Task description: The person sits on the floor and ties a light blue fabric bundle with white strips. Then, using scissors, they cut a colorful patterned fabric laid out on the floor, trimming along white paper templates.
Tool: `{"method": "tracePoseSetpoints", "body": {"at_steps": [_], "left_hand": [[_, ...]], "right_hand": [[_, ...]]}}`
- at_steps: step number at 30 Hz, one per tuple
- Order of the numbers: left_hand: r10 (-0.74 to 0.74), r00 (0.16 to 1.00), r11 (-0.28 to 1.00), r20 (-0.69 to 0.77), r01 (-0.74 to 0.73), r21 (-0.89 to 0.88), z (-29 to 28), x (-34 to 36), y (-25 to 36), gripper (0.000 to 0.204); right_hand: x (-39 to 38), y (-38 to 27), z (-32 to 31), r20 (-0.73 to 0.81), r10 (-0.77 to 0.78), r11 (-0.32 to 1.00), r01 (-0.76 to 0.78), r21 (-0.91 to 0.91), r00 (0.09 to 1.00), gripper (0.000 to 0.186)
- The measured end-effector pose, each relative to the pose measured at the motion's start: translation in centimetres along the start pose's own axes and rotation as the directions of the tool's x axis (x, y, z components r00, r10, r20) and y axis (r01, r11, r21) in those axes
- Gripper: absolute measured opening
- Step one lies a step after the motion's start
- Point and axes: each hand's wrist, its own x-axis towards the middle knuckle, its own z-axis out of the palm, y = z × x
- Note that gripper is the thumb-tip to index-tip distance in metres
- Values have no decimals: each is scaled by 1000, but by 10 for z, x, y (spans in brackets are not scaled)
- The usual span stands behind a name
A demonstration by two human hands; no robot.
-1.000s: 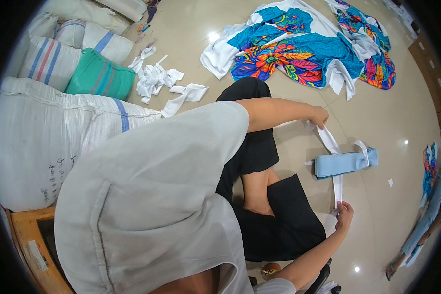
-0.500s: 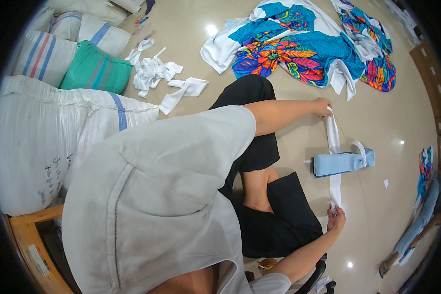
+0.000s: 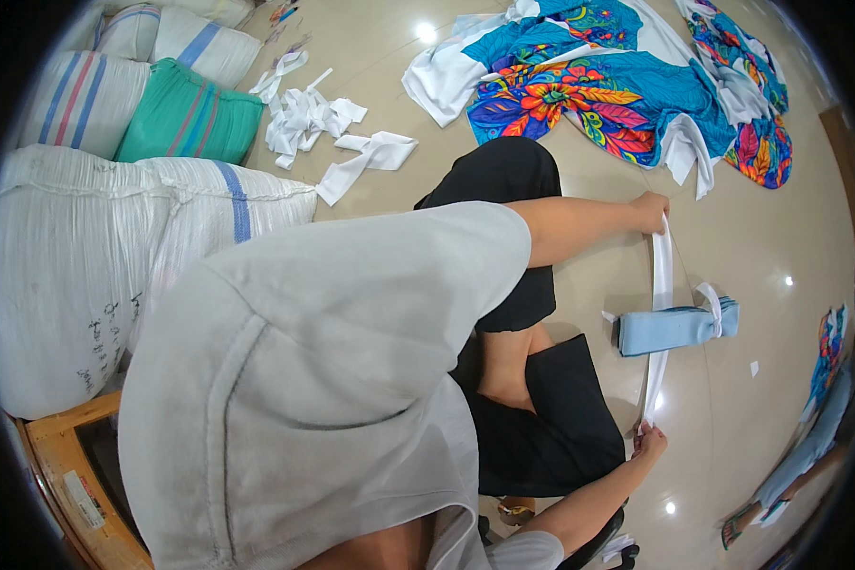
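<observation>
My left hand (image 3: 652, 212), the farther one, pinches one end of a long white fabric strip (image 3: 662, 266). Nearer, my right hand (image 3: 650, 441) has the other end between its fingers. The strip runs between both hands, passing beneath a folded light-blue cloth bundle (image 3: 657, 331) that lies on the floor and hides its middle. Around the bundle's right end goes a second white strip (image 3: 711, 306), its loose end standing up. A small white tip shows at the bundle's left end. Neither hand touches the bundle.
Colourful floral fabric (image 3: 579, 100) is heaped on the tiled floor ahead. Crumpled white strips (image 3: 304, 119) lie to the left, beside stuffed sacks (image 3: 66, 256). A wooden frame (image 3: 71, 465) stands at lower left. Another person's leg (image 3: 803, 442) shows at far right.
The view has shifted slightly. My hands are a little farther apart, and the strip's near part looks narrower and more gathered at my right hand. The bundle stays on the floor.
</observation>
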Motion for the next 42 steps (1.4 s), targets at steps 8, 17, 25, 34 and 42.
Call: {"method": "tracePoseSetpoints", "body": {"at_steps": [8, 17, 25, 34, 42], "left_hand": [[44, 998, 951, 42, -55, 306, -29, -5, -11, 20], [-60, 980, 894, 191, -32, 447, -37, -26, -3, 26], [-183, 843, 756, 506, -208, 621, -2, -40, 23, 18], [-354, 807, 588, 472, -201, 784, -10, -60, -1, 9], [-402, 871, 650, 282, 55, 758, -56, -83, 12, 20]], "right_hand": [[-12, -10, 16, -53, -100, 995, 99, -33, 993, 21], [-21, 3, -1, -78, -125, 975, 108, -192, 989, 15], [-2, 38, -39, -107, -58, 996, 65, 56, 993, 20], [3, 43, -37, -33, -45, 993, 48, 110, 998, 23], [18, 25, -2, 80, -215, 950, 189, 249, 973, 20]]}}
